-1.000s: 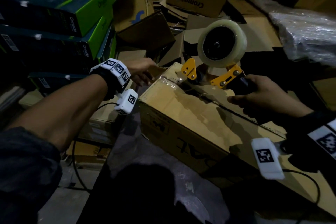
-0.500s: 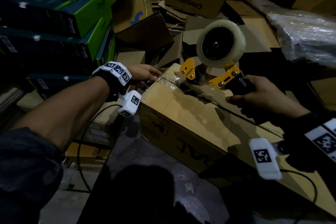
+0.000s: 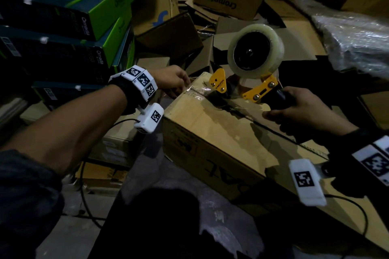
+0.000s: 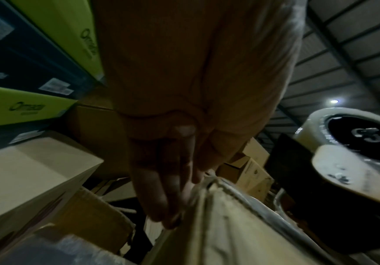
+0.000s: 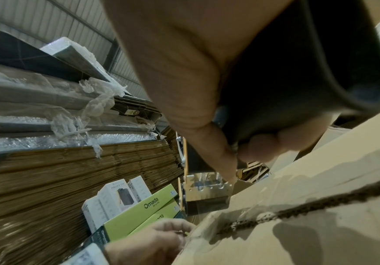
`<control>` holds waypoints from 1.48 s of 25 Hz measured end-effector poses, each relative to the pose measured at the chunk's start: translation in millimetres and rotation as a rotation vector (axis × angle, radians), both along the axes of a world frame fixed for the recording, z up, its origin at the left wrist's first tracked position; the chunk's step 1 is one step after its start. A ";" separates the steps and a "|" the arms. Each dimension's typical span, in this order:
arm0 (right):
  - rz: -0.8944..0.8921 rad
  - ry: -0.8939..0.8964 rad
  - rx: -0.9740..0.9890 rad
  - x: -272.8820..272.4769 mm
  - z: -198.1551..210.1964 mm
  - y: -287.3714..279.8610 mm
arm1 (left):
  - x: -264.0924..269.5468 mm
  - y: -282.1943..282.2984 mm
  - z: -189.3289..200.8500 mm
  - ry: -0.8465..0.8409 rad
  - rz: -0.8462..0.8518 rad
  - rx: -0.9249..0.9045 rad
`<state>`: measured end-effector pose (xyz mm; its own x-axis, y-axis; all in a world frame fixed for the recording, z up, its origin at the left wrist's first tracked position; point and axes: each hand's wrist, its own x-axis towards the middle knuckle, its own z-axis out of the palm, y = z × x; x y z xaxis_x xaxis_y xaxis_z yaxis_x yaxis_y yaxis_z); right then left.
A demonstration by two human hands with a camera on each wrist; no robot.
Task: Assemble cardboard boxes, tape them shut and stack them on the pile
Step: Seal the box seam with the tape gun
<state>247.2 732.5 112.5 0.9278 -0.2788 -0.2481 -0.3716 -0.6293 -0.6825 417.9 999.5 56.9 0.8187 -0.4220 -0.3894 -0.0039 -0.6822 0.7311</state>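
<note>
Cardboard box (image 3: 227, 139) lies on its side in front of the person; the right hand (image 3: 303, 109) is curled tight round the tape gun (image 3: 252, 69), its nose down on the top seam; the left hand (image 3: 172, 81) presses flat fingers (image 4: 159, 193) on the far end, likely to stick the tape (image 3: 197, 90) down; green boxes (image 3: 84, 23) are stacked to the left.

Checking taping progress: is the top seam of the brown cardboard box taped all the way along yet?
No. Tape covers only the far end of the brown cardboard box; the seam nearer the right hand lies bare.
</note>
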 end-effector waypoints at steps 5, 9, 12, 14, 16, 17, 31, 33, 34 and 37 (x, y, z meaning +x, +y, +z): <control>0.030 -0.034 -0.085 -5.0 7.5 -4.6 | -27.4 -11.6 18.1 -0.165 -0.314 0.304; 0.055 -0.058 -0.108 -10.6 16.0 -10.4 | -43.2 -20.8 -0.2 -0.318 -0.348 0.457; 0.089 -0.055 -0.093 -13.7 17.5 -14.2 | -45.1 -22.3 -16.1 -0.271 -0.281 0.533; 0.141 -0.057 -0.106 -15.9 15.9 -17.1 | -47.3 -22.5 -24.5 -0.206 -0.206 0.567; 0.191 -0.067 -0.121 -17.2 13.8 -20.2 | -55.5 -25.8 -30.2 -0.184 -0.114 0.580; 0.200 -0.076 -0.122 -17.8 13.2 -22.3 | -61.2 -28.8 -31.6 -0.205 -0.070 0.593; 0.243 -0.104 -0.211 -47.2 7.9 -90.9 | -87.4 -49.5 -34.5 -0.357 0.152 0.690; 0.242 -0.098 -0.229 -55.6 9.4 -103.3 | -88.8 -50.6 -34.8 -0.384 0.157 0.707; 0.238 -0.090 -0.229 -59.9 8.7 -109.4 | -87.6 -49.7 -35.0 -0.388 0.179 0.691; 0.217 -0.073 -0.175 -70.7 3.7 -123.4 | -83.2 -44.4 -38.7 -0.375 0.189 0.653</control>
<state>176.5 609.1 116.2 0.9841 -0.1040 -0.1441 -0.1689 -0.7995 -0.5764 334.7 955.1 18.2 0.9801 -0.0421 -0.1941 -0.0121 -0.9881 0.1533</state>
